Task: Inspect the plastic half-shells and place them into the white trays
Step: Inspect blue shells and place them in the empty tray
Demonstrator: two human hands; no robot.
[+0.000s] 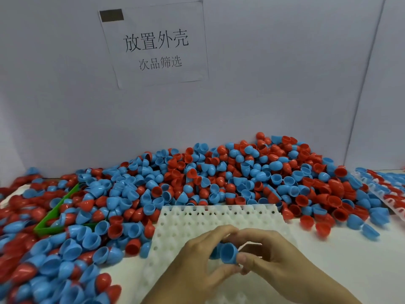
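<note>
Head view. Landmark: the white moulded plastic tray [221, 218] with rows of cup sockets, lying on the pale worktop [341, 255] in front of the person.

Above the near half of the tray, the left hand [197, 262] and right hand [276, 260] meet. Both grips are narrow and occupied: fingertips of each hand pinch a blue plastic half-shell [229, 253], open mouth turned toward the camera. A second blue piece appears nested behind it; whether it is a separate shell cannot be confirmed.

Behind and to the left of the tray lies a large loose heap of red and blue half-shells [219, 172], banked against the grey back panel. A green plastic bin [47, 224] sits left of the tray, half buried. A second tray [385, 194], partly filled, lies to the far right.

Risks, as judged:
- The pinch is on a smooth rim; a slip would drop the shell into the heap, where it could not be told apart from the uninspected shells.
- Two nested shells could pass as one into a socket.
- The heap crowds the tray's far edge; stray shells could roll into sockets uninspected.
</note>
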